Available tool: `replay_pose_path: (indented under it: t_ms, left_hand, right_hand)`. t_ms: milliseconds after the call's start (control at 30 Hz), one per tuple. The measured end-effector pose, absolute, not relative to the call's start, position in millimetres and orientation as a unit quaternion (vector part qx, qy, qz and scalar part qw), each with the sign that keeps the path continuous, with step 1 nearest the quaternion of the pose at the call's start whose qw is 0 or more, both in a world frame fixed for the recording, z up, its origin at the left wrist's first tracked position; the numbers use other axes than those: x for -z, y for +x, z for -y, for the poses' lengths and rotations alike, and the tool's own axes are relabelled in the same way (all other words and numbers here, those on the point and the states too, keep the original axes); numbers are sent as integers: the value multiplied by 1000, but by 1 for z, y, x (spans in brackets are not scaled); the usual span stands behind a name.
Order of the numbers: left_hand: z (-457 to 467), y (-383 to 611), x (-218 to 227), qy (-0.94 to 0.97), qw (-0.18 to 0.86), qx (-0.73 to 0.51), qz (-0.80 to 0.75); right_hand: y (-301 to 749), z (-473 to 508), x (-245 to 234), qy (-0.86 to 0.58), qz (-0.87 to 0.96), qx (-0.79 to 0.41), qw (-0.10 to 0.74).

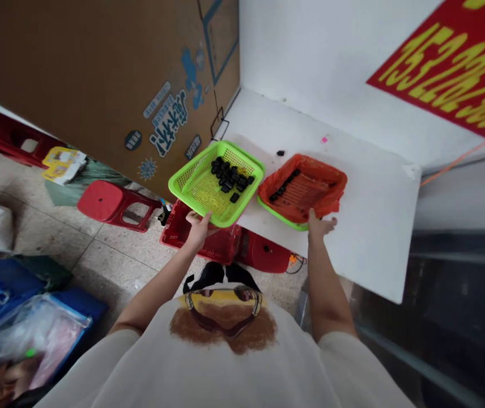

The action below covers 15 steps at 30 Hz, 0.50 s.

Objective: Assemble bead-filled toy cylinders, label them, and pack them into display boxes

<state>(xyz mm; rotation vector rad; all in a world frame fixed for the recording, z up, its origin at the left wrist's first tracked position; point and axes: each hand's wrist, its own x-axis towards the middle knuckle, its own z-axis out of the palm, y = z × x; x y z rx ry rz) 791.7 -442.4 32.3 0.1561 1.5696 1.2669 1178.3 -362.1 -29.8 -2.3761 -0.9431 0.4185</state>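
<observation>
My left hand (199, 228) grips the near rim of a bright green plastic basket (177, 184), its thumb on the edge. This basket holds a cluster of small black pieces (228, 175) and sticks out past the table's left edge. At the near edge of a second green basket (283, 219), my right hand (320, 225) has its thumb against the rim, with some fingers stretched to the right outside it. A red plastic bag (304, 192) lines that basket, and a row of black pieces (285, 186) lies along its left side. The two baskets sit side by side.
The white table (372, 226) meets a wall behind. One black piece (280, 153) and a pink scrap (324, 139) lie on it. A large cardboard box (98, 85) stands left. Below are a red crate (217, 243) and red stools (102, 201); blue bags (13, 289) lie lower left.
</observation>
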Motion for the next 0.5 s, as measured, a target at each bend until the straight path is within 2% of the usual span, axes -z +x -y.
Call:
replay_pose_path:
  t_ms: [100,233,367,500]
  left_hand:
    - [455,790,-38,20,521,-535,-665]
    - [481,778,-41,-22,486,-535,-690]
    - [518,763,-40,-46,435,-526,-730]
    - [559,754,-20,-85,369,-520,-765]
  right_hand:
    - [1172,334,1,-867,421,-73,255]
    - [1151,246,-9,-792,562,-77,225]
    - [1121,143,19,-734,648,-129,161]
    - [1100,70,58,-709,676,-165,110]
